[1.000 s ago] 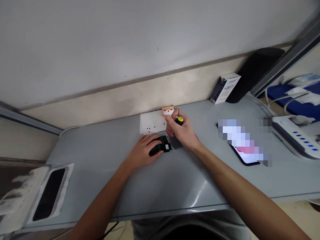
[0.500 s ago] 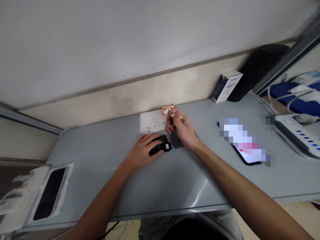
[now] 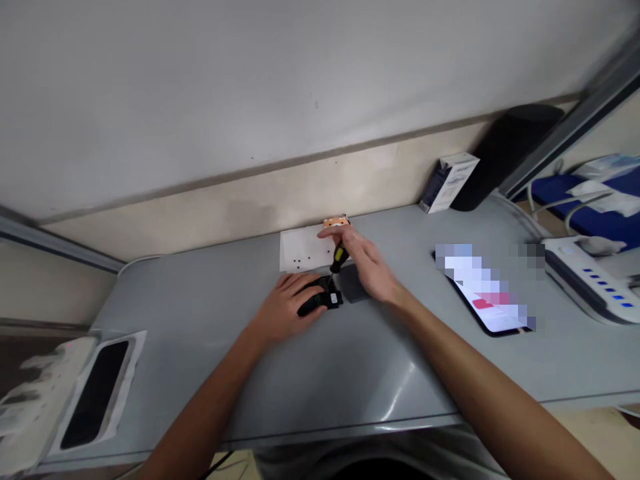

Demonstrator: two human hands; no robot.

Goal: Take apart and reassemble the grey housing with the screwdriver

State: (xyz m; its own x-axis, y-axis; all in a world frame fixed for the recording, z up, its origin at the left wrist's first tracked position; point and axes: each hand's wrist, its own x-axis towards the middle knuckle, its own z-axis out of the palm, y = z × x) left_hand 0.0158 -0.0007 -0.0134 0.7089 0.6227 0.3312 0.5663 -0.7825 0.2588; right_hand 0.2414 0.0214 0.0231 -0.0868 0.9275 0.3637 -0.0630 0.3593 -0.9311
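Observation:
My left hand is wrapped over a black device and keeps it on the desk. The device has a small white label and a greenish part showing; its exact kind is not clear. Over it, my right hand has the yellow-and-black handle of a screwdriver under the palm and fingers. The shaft points down at the device's right part. A dark grey flat piece lies just to the right, partly under my right wrist. Behind is a white paper bearing several tiny dark screws.
An orange animal-face item sits at the paper's back edge. To the right are a lit phone, a power strip, a small carton and a black cylinder. Another dark phone rests at the left.
My right hand has gone from a tight finger grip on the screwdriver to straighter fingers with the palm over its handle. My left hand and the device stay in place.

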